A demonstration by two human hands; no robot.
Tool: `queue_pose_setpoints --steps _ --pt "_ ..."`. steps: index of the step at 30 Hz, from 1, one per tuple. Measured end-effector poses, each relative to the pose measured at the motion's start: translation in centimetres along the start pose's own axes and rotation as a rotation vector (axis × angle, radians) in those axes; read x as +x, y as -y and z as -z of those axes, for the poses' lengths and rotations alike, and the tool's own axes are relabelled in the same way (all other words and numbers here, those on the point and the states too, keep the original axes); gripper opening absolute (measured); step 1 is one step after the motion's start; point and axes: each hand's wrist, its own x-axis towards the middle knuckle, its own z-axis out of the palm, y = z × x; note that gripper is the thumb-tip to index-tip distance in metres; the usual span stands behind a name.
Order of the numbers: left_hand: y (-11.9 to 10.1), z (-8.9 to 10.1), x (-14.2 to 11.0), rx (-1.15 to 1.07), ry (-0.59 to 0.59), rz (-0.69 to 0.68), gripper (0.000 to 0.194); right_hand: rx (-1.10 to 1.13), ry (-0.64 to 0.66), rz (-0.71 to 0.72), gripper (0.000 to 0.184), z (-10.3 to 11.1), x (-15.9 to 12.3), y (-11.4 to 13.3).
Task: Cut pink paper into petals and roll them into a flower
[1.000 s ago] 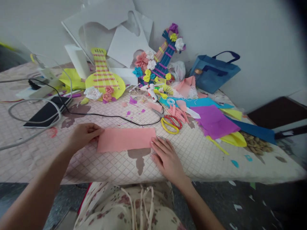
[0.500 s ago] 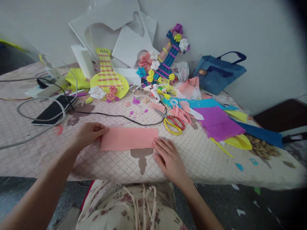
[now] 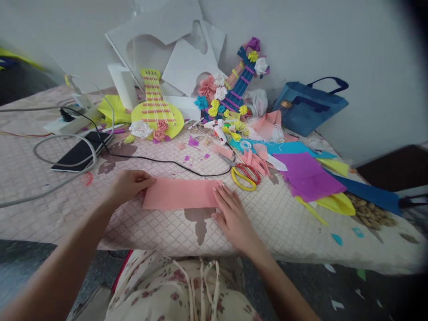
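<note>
A rectangular pink paper strip (image 3: 180, 194) lies flat on the table in front of me. My left hand (image 3: 131, 188) pinches its upper left corner between thumb and fingers. Over the strip's right end, my right hand (image 3: 236, 218) lies with its fingers stretched out, the tips resting on the paper. Beyond that hand, yellow-and-red-handled scissors (image 3: 243, 182) rest on the cloth. A white glue gun (image 3: 219, 131) is farther back.
A yellow paper guitar (image 3: 157, 117) and a blue one with paper flowers (image 3: 238, 87) stand at the back. A black cable (image 3: 160, 159) crosses the table beyond the strip. Purple paper (image 3: 309, 176) and a blue bag (image 3: 309, 107) are on the right. A black tablet-like slab (image 3: 80, 154) lies left.
My right hand's fingers have slid slightly left and away from me, farther onto the strip's right end. My left hand keeps its pinch on the corner. The view has shifted slightly.
</note>
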Motion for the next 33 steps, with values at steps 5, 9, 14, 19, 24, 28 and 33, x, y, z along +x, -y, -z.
queue_pose_setpoints --steps 5,9,14,19,24,28,33 --pt "-0.4 0.2 -0.2 -0.127 0.087 0.084 0.043 -0.086 0.038 -0.022 0.060 -0.6 0.6 0.0" --pt "-0.1 0.1 0.1 -0.142 0.053 0.111 0.043 -0.095 0.029 -0.021 0.060 -0.7 0.5 -0.1" --pt "0.8 0.0 0.8 -0.104 0.005 0.046 0.038 -0.108 0.045 -0.034 0.060 -0.7 0.5 0.0" --pt "0.3 0.4 -0.3 -0.148 0.074 0.082 0.035 -0.116 0.044 -0.038 0.060 -0.9 0.4 -0.2" --pt "0.8 0.9 -2.1 -0.147 0.149 0.002 0.048 -0.110 0.020 -0.021 0.061 -1.1 0.4 -0.3" --pt "1.0 1.0 -2.7 -0.161 0.116 -0.003 0.052 -0.101 0.005 -0.012 0.061 -1.1 0.4 -0.3" --pt "0.7 1.3 -3.6 -0.267 0.163 0.032 0.072 -0.106 0.014 -0.019 0.061 -1.2 0.4 -0.4"
